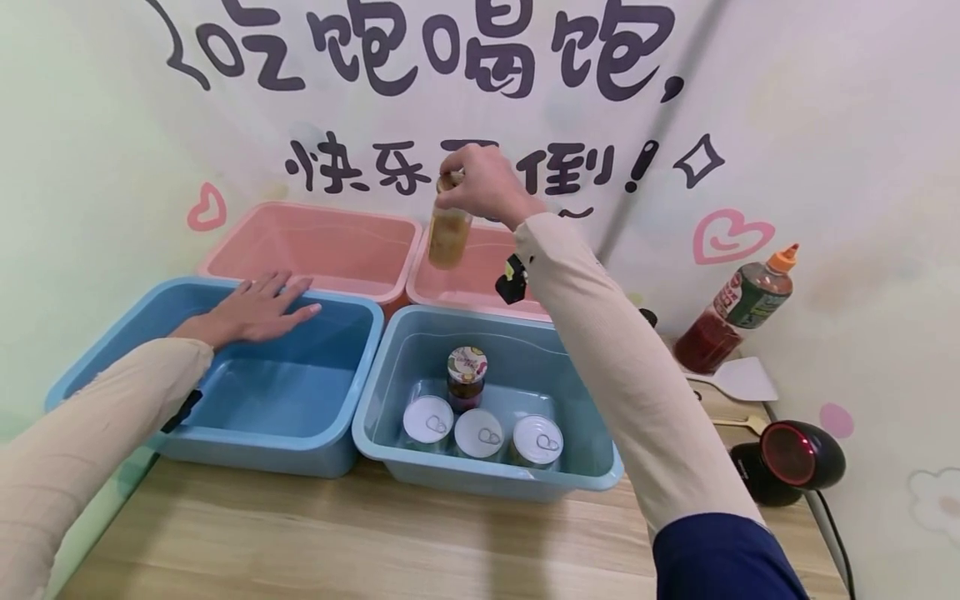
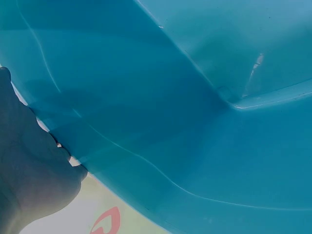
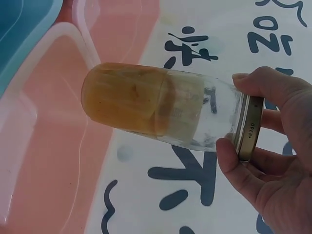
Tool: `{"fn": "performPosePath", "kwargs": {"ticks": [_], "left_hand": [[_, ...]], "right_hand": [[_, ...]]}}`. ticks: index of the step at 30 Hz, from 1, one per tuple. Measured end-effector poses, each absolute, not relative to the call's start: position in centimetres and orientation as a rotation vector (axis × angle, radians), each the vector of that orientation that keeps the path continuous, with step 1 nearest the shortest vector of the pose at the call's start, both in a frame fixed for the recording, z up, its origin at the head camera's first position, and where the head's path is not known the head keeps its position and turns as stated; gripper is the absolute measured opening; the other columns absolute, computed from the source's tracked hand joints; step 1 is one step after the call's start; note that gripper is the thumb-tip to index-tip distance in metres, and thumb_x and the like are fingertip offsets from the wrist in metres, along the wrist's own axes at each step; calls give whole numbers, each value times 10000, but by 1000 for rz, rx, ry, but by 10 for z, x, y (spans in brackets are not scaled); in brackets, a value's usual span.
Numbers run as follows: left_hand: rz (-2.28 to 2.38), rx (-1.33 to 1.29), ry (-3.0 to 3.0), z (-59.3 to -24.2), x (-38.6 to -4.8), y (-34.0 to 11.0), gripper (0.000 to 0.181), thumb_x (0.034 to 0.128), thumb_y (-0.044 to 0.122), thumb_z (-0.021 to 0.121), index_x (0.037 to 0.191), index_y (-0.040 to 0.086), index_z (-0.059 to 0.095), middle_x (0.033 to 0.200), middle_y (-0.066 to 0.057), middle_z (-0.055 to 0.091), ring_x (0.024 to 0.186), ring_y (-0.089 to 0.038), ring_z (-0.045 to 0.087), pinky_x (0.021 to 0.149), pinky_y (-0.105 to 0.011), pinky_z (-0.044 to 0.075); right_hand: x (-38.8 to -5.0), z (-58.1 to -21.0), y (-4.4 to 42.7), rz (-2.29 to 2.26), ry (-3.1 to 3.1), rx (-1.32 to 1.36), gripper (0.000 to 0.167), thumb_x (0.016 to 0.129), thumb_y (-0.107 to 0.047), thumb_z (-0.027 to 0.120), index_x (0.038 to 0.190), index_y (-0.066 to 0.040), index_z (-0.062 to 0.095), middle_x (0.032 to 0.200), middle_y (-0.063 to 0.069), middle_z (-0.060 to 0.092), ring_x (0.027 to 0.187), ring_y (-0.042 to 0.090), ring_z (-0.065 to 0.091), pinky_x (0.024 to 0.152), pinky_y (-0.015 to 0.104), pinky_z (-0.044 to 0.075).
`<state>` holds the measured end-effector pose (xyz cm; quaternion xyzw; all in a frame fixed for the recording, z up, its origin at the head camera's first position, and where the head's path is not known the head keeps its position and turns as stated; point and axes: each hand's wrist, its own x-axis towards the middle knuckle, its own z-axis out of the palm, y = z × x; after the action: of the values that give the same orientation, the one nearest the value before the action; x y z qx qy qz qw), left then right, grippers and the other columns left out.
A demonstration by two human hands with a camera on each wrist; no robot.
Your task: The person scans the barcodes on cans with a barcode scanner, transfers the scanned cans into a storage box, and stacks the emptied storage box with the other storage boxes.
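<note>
In the head view my right hand (image 1: 487,185) holds a glass jar (image 1: 448,237) upright in the air, in front of the right pink bin (image 1: 491,275). The right wrist view shows the fingers and thumb around its gold lid (image 3: 251,127); amber contents fill its lower part. My left hand (image 1: 255,312), fingers straight and spread, lies over the back rim of the dark blue bin (image 1: 300,457). Inside the lighter blue bin (image 1: 480,483) stand a jar with a patterned lid (image 1: 467,367) and three pull-tab cans (image 1: 480,435).
Another pink bin (image 1: 352,217) sits behind the dark blue one. Along the right stand a red sauce bottle (image 1: 731,312), a white spatula (image 1: 742,379) and a black device with a red ring (image 1: 798,454) and cord. A lettered wall hanging (image 1: 420,117) covers the back.
</note>
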<state>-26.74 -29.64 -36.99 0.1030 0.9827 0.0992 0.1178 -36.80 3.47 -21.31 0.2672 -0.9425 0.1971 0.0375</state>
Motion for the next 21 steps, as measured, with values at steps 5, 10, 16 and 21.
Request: {"fn": "performPosePath", "kwargs": {"ticks": [5, 10, 16, 21], "left_hand": [[298, 309, 2884, -370, -268, -297, 886, 984, 654, 336, 1593, 49, 119, 1628, -329, 50, 1471, -578, 27, 1179, -720, -12], [289, 311, 2899, -372, -266, -298, 868, 986, 633, 365, 1591, 49, 145, 1631, -321, 70, 1476, -572, 53, 1181, -721, 12], [278, 303, 2885, -370, -266, -297, 859, 992, 621, 372, 1597, 65, 125, 1636, -313, 58, 1476, -570, 48, 1181, -720, 8], [283, 301, 2893, -370, -266, -298, 858, 990, 622, 380, 1596, 63, 141, 1635, -312, 78, 1476, -569, 62, 1181, -721, 23]], "right_hand": [[-375, -222, 18, 658, -2864, 835, 354, 862, -238, 745, 1191, -109, 720, 1130, 33, 684, 978, 168, 545, 805, 242, 462], [-381, -236, 4, 700, -2841, 813, 270, 877, -243, 718, 1113, -112, 716, 1047, 23, 658, 963, 180, 546, 785, 245, 464], [-389, -247, -9, 753, -2825, 803, 274, 885, -245, 701, 1125, -114, 710, 1067, 25, 667, 979, 180, 561, 813, 261, 480], [-394, -256, -21, 824, -2797, 790, 339, 896, -248, 700, 1209, -118, 701, 1190, 40, 689, 1073, 178, 575, 908, 270, 504]]}}
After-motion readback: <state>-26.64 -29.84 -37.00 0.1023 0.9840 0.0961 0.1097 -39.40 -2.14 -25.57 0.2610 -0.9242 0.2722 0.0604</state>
